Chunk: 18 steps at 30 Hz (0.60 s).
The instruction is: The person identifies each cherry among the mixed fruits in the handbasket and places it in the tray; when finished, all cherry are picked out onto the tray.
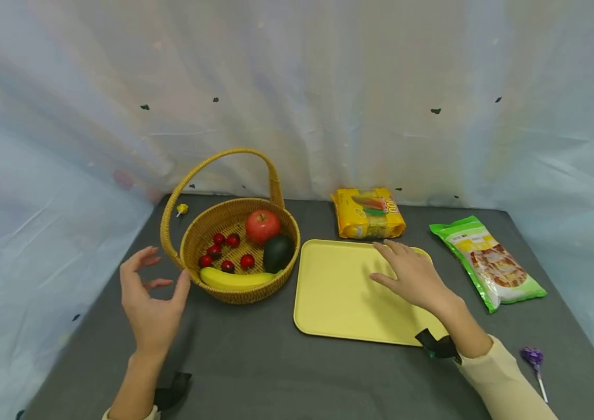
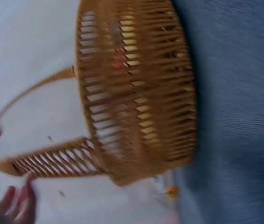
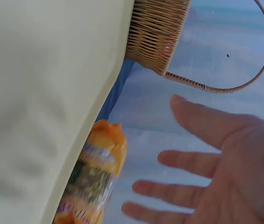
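My left hand point(image 1: 151, 303) is raised at the left side of the wicker basket point(image 1: 241, 300), thumb and fingers spread apart with nothing between them. Inside the basket lie a red apple point(image 1: 262, 226), a dark green avocado point(image 1: 278, 253), a banana point(image 1: 234, 279) and several red cherries point(image 1: 247, 261). Its tall handle point(image 1: 244, 150) arches over the left and back; in the left wrist view the left fingers point(image 2: 25, 205) show near that handle. Over the yellow tray point(image 1: 336, 291) hovers my right hand point(image 1: 412, 274), fingers extended and holding nothing.
Behind the tray stands a yellow food packet point(image 1: 369, 213). A green and white bag point(image 1: 488, 262) lies to the right. One purple lollipop point(image 1: 533, 357) is at the front right, a yellow lollipop point(image 1: 182, 208) at the back left. Pale curtains point(image 1: 297, 105) surround the dark table point(image 1: 255, 361).
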Each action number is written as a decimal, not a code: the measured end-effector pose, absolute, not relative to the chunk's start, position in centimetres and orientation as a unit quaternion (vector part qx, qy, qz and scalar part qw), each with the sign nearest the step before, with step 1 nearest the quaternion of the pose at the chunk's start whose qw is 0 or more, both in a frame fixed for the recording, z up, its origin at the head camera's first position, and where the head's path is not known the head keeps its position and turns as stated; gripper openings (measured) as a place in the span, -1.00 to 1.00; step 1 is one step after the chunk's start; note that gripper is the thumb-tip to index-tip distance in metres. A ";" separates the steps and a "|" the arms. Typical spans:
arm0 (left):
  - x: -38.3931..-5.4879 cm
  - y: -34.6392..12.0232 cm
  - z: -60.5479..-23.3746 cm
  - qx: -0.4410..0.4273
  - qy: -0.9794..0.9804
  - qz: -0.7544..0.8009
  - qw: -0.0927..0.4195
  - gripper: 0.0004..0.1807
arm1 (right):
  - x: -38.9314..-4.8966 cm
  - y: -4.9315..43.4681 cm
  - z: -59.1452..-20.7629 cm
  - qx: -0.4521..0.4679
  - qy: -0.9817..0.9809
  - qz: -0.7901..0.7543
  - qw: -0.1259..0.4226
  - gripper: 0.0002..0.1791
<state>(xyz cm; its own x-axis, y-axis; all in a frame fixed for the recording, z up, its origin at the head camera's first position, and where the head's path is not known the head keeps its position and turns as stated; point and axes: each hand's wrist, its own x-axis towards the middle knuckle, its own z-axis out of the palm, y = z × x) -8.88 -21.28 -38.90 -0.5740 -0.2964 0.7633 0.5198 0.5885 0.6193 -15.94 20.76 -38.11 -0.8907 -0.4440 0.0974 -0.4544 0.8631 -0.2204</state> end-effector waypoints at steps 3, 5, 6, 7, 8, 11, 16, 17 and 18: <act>-8.5 -21.9 -39.3 -0.060 -0.791 -0.490 0.361 -0.12 | -17.4 19.2 -37.5 0.259 -0.950 0.176 0.010 -0.34; -8.7 -21.9 -39.6 -0.065 -0.800 -0.501 0.322 -0.06 | -18.4 17.9 -37.0 0.281 -0.935 0.216 -0.004 -0.40; -8.8 -21.9 -39.9 -0.068 -0.803 -0.501 0.314 -0.07 | -19.0 17.1 -36.7 0.295 -0.926 0.237 -0.014 -0.42; -8.9 -22.0 -40.1 -0.071 -0.805 -0.500 0.310 -0.08 | -19.6 16.2 -36.5 0.312 -0.914 0.259 -0.025 -0.43; -9.0 -22.1 -40.3 -0.074 -0.806 -0.498 0.309 -0.09 | -20.3 15.3 -36.2 0.328 -0.902 0.278 -0.040 -0.45; -9.3 -22.4 -40.9 -0.082 -0.809 -0.490 0.314 -0.12 | -22.7 11.9 -35.4 0.386 -0.851 0.342 -0.103 -0.48; -9.7 -23.1 -41.8 -0.094 -0.819 -0.478 0.303 -0.11 | -26.4 5.3 -34.4 0.464 -0.756 0.397 -0.236 -0.47; -9.8 -23.2 -41.9 -0.094 -0.821 -0.477 0.298 -0.10 | -26.9 3.9 -34.2 0.476 -0.744 0.394 -0.254 -0.46; -9.8 -23.3 -42.0 -0.093 -0.823 -0.477 0.294 -0.10 | -27.4 2.7 -34.1 0.486 -0.735 0.389 -0.270 -0.44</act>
